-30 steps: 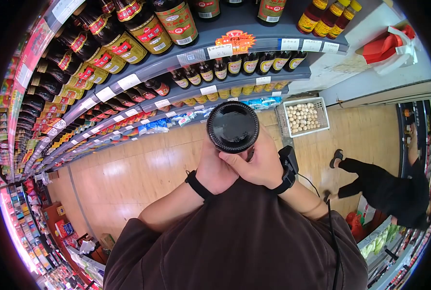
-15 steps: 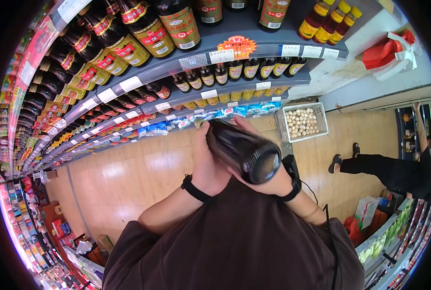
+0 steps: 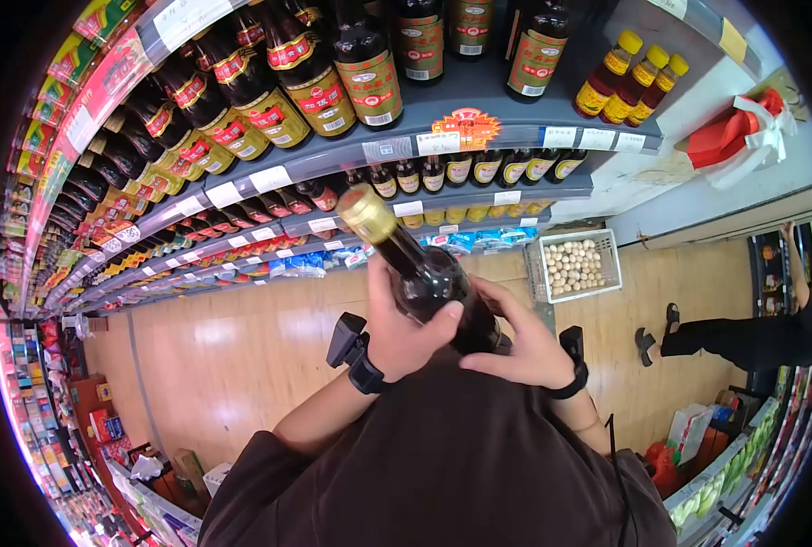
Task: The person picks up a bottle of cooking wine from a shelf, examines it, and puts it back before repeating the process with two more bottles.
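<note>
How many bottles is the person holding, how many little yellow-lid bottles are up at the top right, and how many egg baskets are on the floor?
dark bottle, held in the left hand and right hand: 1
yellow-lid bottles on the top right shelf: 3
egg basket on the floor: 1
Total: 5

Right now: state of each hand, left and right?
Left hand: closed around the bottle, mid-body.
Right hand: holding the same bottle at its lower end, fingers curled on it.
</note>
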